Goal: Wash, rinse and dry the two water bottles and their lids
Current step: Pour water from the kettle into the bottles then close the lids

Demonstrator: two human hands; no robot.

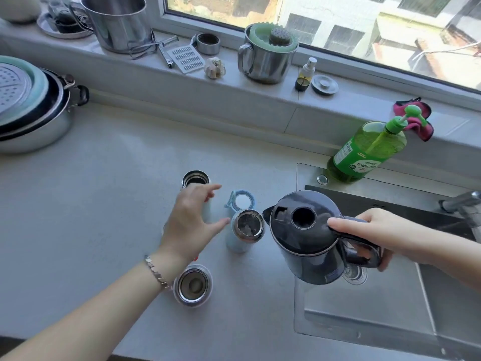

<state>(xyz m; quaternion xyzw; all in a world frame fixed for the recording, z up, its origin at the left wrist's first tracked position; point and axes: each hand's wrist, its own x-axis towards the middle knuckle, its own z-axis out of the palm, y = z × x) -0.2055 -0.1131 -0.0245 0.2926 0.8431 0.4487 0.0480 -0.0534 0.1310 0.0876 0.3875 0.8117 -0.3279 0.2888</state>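
Observation:
Two open bottles stand on the grey counter. The pale blue bottle (246, 227) is in the middle, and the white bottle (196, 179) stands behind my left hand. A blue lid (243, 200) lies just behind the blue bottle. A clear lid with a steel insert (193, 285) lies upside down near my left wrist. My left hand (191, 220) hovers open between the bottles, its fingers spread towards the blue one. My right hand (369, 235) grips the handle of a dark electric kettle (307, 235), tilted with its spout over the blue bottle's mouth.
The steel sink (377, 303) lies at the right with the tap (463, 204) above it. A green dish soap bottle (369, 149) and a pink cloth (416, 121) stand behind the sink. Stacked pots (33, 110) sit at the left. Pots and small items line the sill.

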